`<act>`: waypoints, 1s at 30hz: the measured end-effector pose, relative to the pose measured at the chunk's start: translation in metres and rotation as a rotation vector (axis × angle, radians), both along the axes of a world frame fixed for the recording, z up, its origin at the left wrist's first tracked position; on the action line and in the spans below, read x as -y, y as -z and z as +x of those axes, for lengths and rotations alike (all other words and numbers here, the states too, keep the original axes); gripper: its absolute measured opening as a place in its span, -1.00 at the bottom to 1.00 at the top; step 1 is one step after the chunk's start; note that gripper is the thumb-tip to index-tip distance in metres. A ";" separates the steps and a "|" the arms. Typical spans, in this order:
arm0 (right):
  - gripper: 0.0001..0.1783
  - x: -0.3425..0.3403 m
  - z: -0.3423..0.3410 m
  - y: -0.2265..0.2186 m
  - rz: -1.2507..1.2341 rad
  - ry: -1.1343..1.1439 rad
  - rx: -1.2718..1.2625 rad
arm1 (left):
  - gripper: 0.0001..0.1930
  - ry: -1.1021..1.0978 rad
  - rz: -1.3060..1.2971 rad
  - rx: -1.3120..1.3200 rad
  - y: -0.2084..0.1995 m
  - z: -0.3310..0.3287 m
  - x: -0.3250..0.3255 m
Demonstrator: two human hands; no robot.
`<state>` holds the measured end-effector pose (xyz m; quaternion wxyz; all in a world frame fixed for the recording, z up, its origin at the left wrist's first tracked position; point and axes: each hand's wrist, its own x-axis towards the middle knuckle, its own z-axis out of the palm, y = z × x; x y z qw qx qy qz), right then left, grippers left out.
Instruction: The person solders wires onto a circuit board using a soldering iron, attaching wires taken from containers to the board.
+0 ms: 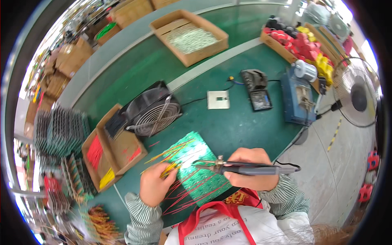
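A green circuit board panel (203, 191) lies on the bench in front of me, glaring brightly near its upper middle. My right hand (261, 183) grips a soldering iron (255, 169) with a metal feed fitting near its front; the thin tip points left over the board. My left hand (154, 184) is closed on several yellow wires (170, 168) at the board's left edge. More yellow wires stretch across the board's upper left part. Red wires (179, 200) run over its lower part and hang past the left edge. Whether the tip touches the board, I cannot tell.
Left of the board are a divided cardboard box (118, 163) of red and yellow wires and a black fan (151, 110). Beyond sit a white square plate (213, 105), a black tray (261, 100) and a blue soldering unit (295, 100). Stacked boards (59, 130) stand far left.
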<state>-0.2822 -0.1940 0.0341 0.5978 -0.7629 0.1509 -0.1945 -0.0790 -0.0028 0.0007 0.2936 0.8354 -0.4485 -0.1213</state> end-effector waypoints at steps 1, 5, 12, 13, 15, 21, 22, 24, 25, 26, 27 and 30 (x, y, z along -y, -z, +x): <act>-0.84 0.000 0.002 0.002 0.001 0.000 0.017 | -0.84 0.033 -0.001 -0.060 0.001 0.002 0.004; -0.84 -0.002 0.014 0.010 -0.001 -0.047 -0.023 | -0.83 0.069 0.032 -0.129 -0.001 0.007 0.000; -0.82 -0.009 0.028 0.015 0.043 -0.074 -0.060 | -0.84 0.086 0.075 -0.203 -0.007 0.014 -0.004; -0.81 -0.009 0.029 0.016 0.039 -0.085 -0.065 | -0.84 0.085 0.077 -0.208 -0.007 0.016 -0.004; -0.81 -0.009 0.030 0.017 0.033 -0.087 -0.073 | -0.84 0.135 0.112 -0.196 -0.005 0.019 -0.004; -0.81 -0.007 0.035 0.019 0.050 -0.102 -0.081 | -0.84 0.134 0.085 -0.206 0.001 0.022 -0.003; -0.81 -0.006 0.036 0.020 0.054 -0.112 -0.094 | -0.84 0.132 0.087 -0.208 0.002 0.023 -0.003; -0.81 -0.003 0.039 0.019 0.048 -0.122 -0.095 | -0.84 0.148 0.093 -0.228 0.003 0.026 -0.002; -0.82 -0.002 0.039 0.018 0.040 -0.127 -0.098 | -0.84 0.150 0.093 -0.229 0.003 0.026 -0.001; -0.82 -0.002 0.039 0.018 0.038 -0.123 -0.099 | -0.84 0.154 0.108 -0.236 0.002 0.027 0.000; -0.82 0.000 0.038 0.017 0.040 -0.108 -0.079 | -0.83 0.159 0.121 -0.241 0.001 0.028 0.002; -0.82 0.000 0.032 0.011 0.063 -0.081 -0.047 | -0.82 0.146 0.059 -0.231 0.002 0.026 0.004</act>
